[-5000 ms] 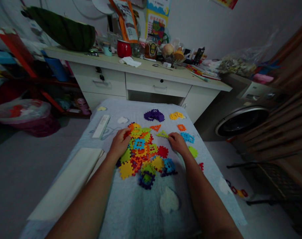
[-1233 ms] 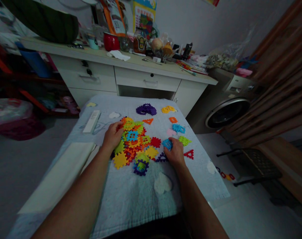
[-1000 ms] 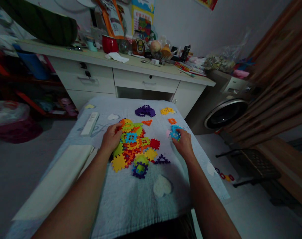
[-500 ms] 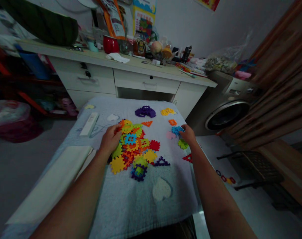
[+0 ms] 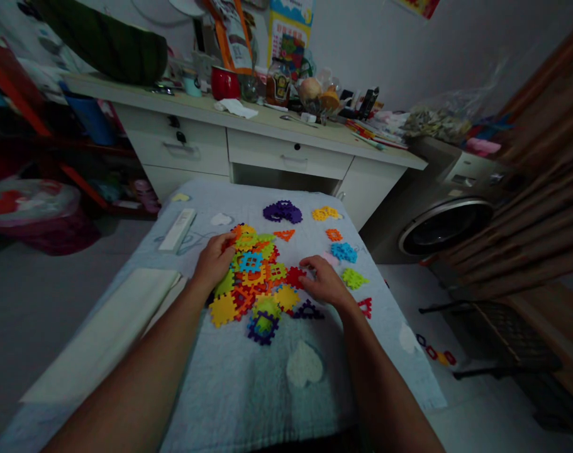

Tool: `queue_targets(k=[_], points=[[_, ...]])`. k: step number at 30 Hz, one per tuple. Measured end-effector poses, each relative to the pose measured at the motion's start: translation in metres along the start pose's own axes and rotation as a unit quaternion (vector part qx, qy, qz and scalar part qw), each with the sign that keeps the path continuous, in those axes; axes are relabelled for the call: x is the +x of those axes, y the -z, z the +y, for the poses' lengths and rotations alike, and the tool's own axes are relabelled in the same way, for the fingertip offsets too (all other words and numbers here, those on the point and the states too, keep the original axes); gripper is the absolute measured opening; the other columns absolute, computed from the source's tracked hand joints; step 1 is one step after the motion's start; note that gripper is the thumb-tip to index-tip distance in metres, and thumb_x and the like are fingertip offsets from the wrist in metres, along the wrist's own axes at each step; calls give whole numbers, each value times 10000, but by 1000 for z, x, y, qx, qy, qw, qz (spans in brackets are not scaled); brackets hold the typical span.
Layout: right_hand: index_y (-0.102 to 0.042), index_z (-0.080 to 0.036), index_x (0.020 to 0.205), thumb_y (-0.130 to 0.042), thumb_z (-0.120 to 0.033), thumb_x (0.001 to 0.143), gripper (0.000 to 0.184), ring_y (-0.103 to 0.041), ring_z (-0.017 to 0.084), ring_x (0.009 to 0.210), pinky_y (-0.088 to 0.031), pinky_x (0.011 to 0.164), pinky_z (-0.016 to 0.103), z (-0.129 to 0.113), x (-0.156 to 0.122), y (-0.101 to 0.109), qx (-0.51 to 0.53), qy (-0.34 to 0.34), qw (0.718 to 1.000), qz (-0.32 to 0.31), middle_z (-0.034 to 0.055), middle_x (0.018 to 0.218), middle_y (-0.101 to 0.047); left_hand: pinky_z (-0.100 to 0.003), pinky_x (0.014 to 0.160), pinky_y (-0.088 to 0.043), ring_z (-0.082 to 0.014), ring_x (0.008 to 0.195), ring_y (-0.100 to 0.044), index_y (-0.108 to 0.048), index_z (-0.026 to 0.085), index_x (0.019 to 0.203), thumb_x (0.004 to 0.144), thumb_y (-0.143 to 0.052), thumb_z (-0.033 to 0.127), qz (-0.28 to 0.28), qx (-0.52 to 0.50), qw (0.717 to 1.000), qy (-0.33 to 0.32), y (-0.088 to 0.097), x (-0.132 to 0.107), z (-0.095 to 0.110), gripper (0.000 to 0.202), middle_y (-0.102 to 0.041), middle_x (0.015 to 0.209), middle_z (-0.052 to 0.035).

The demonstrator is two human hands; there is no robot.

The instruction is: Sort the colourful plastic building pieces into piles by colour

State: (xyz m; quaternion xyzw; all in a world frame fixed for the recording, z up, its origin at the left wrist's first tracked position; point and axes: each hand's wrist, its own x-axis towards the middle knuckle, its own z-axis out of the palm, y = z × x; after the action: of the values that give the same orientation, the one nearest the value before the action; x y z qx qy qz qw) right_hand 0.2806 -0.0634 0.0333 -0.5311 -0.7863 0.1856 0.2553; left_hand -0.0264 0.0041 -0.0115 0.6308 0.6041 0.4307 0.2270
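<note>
A heap of toothed plastic puzzle tiles [image 5: 255, 283] in orange, yellow, green, blue and purple lies on a light blue towel [image 5: 248, 390]. My left hand [image 5: 213, 261] rests flat on the heap's left side, fingers spread over the tiles. My right hand [image 5: 324, 283] reaches to the heap's right edge, its fingertips touching a red tile [image 5: 293, 277], a purple triangle [image 5: 307, 310] just below it. Sorted apart lie purple tiles [image 5: 281, 212], yellow tiles [image 5: 326, 213], orange tiles [image 5: 334, 234], blue tiles [image 5: 344, 252], a green tile [image 5: 353, 278] and a red triangle [image 5: 365, 307].
A white remote [image 5: 177, 229] and a folded white cloth [image 5: 102, 333] lie at the towel's left. Behind stands a cluttered white desk [image 5: 248, 135] with drawers, a washing machine [image 5: 449, 223] to its right. A pink basin [image 5: 36, 214] sits on the floor at left.
My right hand set a blue tile with the blue ones at the right, then came back left to the red tile at the heap's edge. My left hand stayed on the heap.
</note>
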Motion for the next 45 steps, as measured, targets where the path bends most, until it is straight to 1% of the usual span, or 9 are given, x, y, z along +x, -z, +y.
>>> queue_targets(k=[4, 13, 19, 24, 28, 32, 36, 41, 45], points=[[-595, -146, 1174, -680, -244, 769, 425, -549, 229, 1033, -415, 959, 393, 0, -1, -13, -26, 21, 998, -49, 107, 1121, -606, -412, 1038, -442, -251, 1112, -595, -619, 183, 1184, 798, -465, 332, 1, 9, 1000, -3, 1, -1, 3, 441, -616, 1196, -99], [-517, -138, 1316, -698, -318, 766, 606, -518, 252, 1102, -392, 999, 409, 6, -1, -14, -42, 20, 996, -73, 130, 1222, -580, -428, 1035, -443, -262, 1122, -585, -619, 171, 1176, 812, -437, 326, 1, 39, 999, -30, 2, -3, 8, 435, -617, 1202, -112], [-521, -148, 1311, -686, -307, 767, 590, -521, 257, 1121, -400, 1010, 422, 10, -2, -16, -33, 13, 998, -58, 130, 1233, -583, -434, 1037, -440, -272, 1134, -581, -612, 169, 1196, 819, -428, 329, -3, 65, 997, -35, 3, -3, 9, 449, -614, 1209, -117], [-533, -118, 1297, -669, -263, 750, 582, -544, 253, 1087, -424, 997, 418, 5, -1, -16, -26, -2, 999, -40, 136, 1189, -607, -410, 1055, -429, -257, 1151, -576, -607, 165, 1200, 830, -419, 321, -5, 64, 997, -37, 3, -4, 11, 444, -611, 1230, -111], [-548, -141, 1286, -640, -259, 760, 547, -566, 245, 1075, -436, 992, 424, 0, -2, -13, -13, -14, 999, -27, 129, 1196, -616, -411, 1057, -425, -262, 1155, -572, -608, 163, 1200, 828, -425, 310, -4, 62, 997, -38, 4, -4, 12, 440, -613, 1223, -115], [-547, -161, 1291, -626, -258, 767, 540, -583, 244, 1077, -462, 956, 429, -2, -7, 2, 3, -36, 999, -7, 132, 1235, -612, -402, 1062, -418, -254, 1161, -567, -613, 197, 1192, 820, -443, 292, -2, 62, 998, -33, 4, -4, 12, 420, -617, 1217, -94], [-559, -190, 1267, -633, -315, 781, 507, -605, 239, 1034, -489, 898, 422, 4, -23, 31, 6, -60, 997, 41, 121, 1214, -626, -397, 1069, -410, -252, 1177, -560, -613, 196, 1194, 820, -446, 287, -2, 62, 998, -30, 3, -4, 13, 420, -616, 1226, -93], [-617, -172, 1155, -637, -415, 775, 452, -622, 262, 990, -491, 882, 441, 22, -62, 64, -32, -130, 986, 102, 130, 1123, -662, -416, 1068, -407, -270, 1194, -553, -613, 164, 1200, 832, -429, 312, -8, 74, 997, -26, 4, -4, 14, 437, -611, 1239, -120], [-642, -164, 1103, -629, -443, 755, 447, -630, 270, 955, -509, 823, 435, 41, -100, 70, -65, -187, 971, 136, 137, 1092, -670, -422, 1058, -415, -274, 1192, -553, -618, 167, 1187, 834, -418, 317, -10, 79, 997, -22, 4, -3, 14, 433, -607, 1241, -122]])
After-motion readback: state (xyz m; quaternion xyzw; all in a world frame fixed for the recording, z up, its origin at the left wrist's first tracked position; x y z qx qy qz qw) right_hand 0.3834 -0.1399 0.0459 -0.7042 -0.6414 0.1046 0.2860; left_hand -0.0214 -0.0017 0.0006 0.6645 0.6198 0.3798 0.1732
